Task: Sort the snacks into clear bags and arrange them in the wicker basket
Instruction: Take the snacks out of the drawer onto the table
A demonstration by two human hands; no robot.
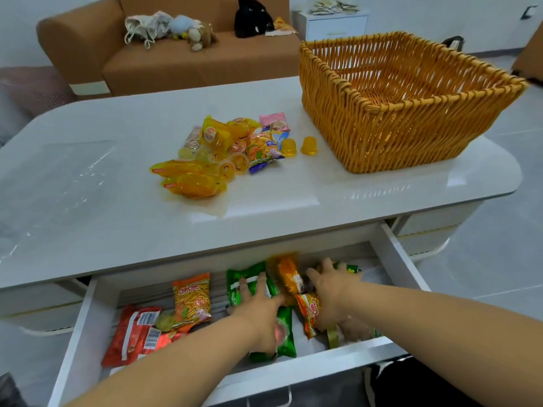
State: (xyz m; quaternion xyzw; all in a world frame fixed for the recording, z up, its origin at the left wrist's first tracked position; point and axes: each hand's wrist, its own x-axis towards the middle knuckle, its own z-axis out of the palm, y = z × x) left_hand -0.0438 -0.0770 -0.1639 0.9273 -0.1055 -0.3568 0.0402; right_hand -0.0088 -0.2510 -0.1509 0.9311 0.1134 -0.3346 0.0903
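Both hands reached into the open drawer — the left hand lay spread on a green packet; the right hand lay spread over snack packets; the wicker basket stood on the table — near loose snacks.

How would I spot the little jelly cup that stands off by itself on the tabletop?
Start at the big orange wicker basket on the white table. Just left of its near corner stands a small yellow-orange dome-shaped jelly cup, apart from the heap of snack packets. Only one similar yellow cup is close, and that one touches the heap.
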